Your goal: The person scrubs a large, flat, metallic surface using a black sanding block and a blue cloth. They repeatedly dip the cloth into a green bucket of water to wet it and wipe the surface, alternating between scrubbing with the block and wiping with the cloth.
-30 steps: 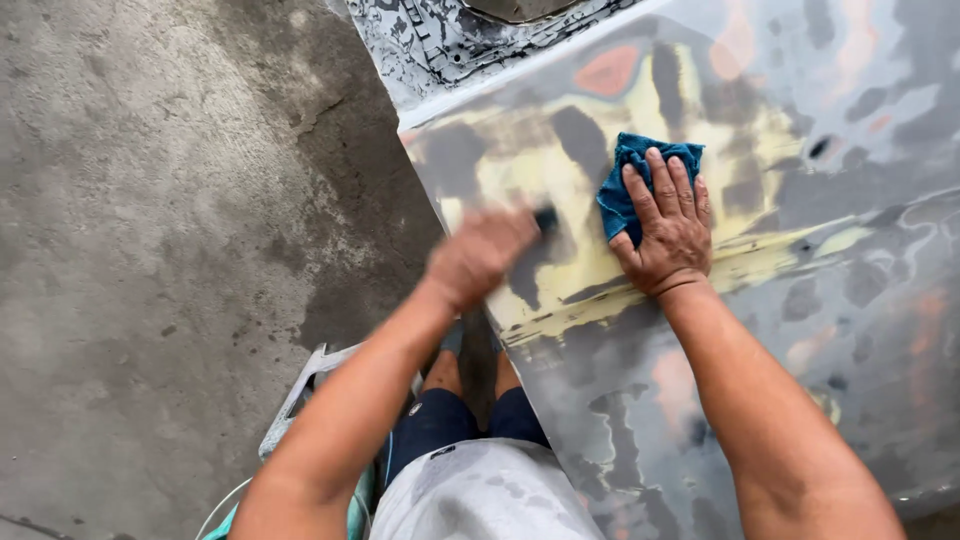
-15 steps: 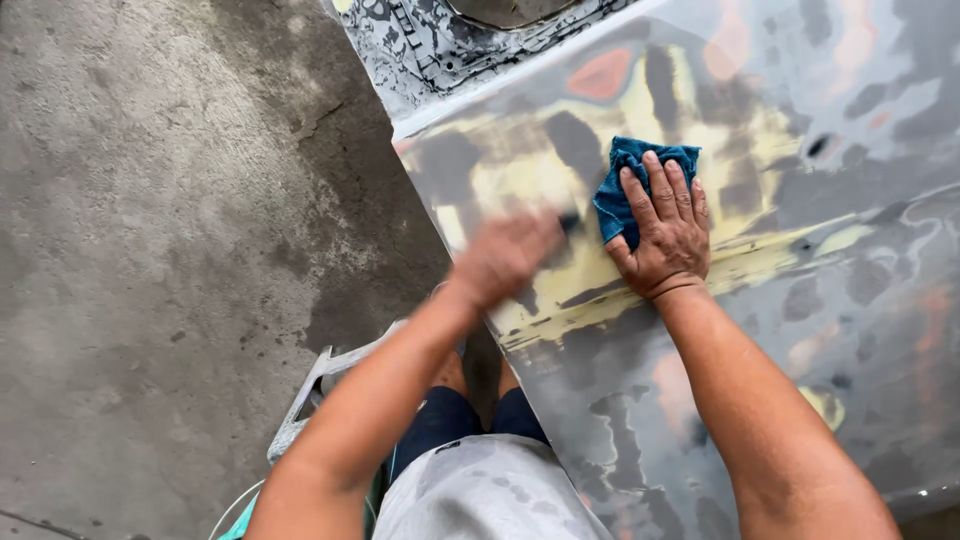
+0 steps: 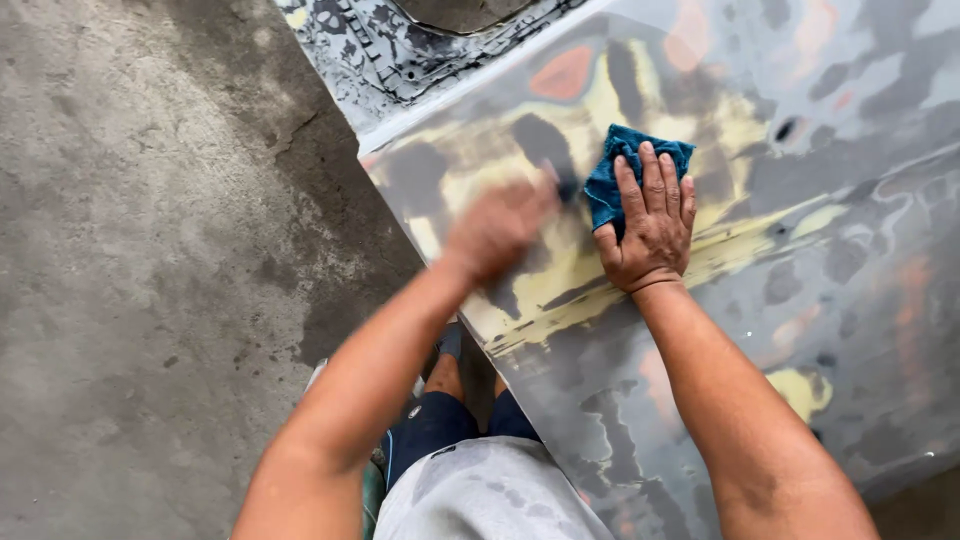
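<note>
The person is working over a large car body panel (image 3: pixel 800 330), its surface sanded down into patches of grey, yellowish filler, dark primer and a few orange-red spots. The right hand (image 3: pixel 648 228) is lying flat on the panel with its fingers spread and extended, pressing a folded blue cloth (image 3: pixel 612 175) against the metal; the cloth is showing beyond the fingertips and along the thumb side. The left hand (image 3: pixel 495 228) is blurring in the frame just beside the right one, curled around a small dark sanding block (image 3: pixel 568 188), of which only the tip is peeking out past the knuckles, touching the panel on a yellow patch next to the cloth. How tightly the fingers are closing on it cannot be told through the blur.

Both forearms are reaching up from the bottom of the frame. Between them the person's grey shirt and dark shorts (image 3: pixel 440 425) are showing, with the knees close against the panel's lower edge. To the left, a stained concrete floor (image 3: pixel 150 250) is filling the view, darker and damp near the panel. At the top, a mottled black-and-white part (image 3: pixel 400 50) is adjoining the panel's upper edge.
</note>
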